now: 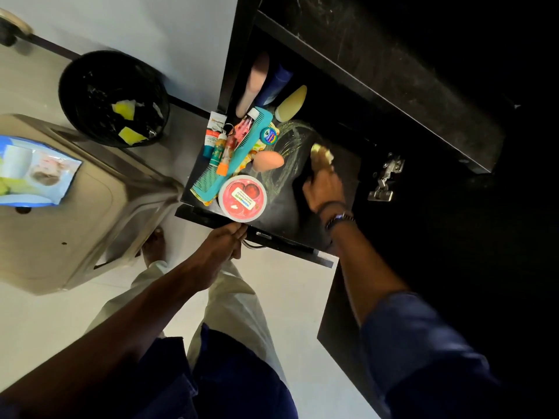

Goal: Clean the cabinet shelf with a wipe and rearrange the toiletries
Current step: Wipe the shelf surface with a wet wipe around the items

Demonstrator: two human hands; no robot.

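My right hand [324, 189] presses a crumpled yellowish wipe [322, 152] on the black cabinet shelf [287, 207], and wet streaks arc just left of it. My left hand [230, 241] grips the shelf's front edge below a round pink jar [242, 198]. On the shelf's left side lie a teal comb [230, 149], a peach makeup sponge [268, 160], a small blue tin [269, 136], small tubes [215, 128] and an orange-capped stick [222, 158]. Tall bottles [255, 83] and a yellow bottle [291, 104] stand at the back.
A black bin [113, 98] with yellow scraps stands on the floor to the left. Nearer lies a pack of wipes [36, 172] on a beige lid [90, 207]. The open cabinet door [341, 313] with its hinge [385, 176] is on the right.
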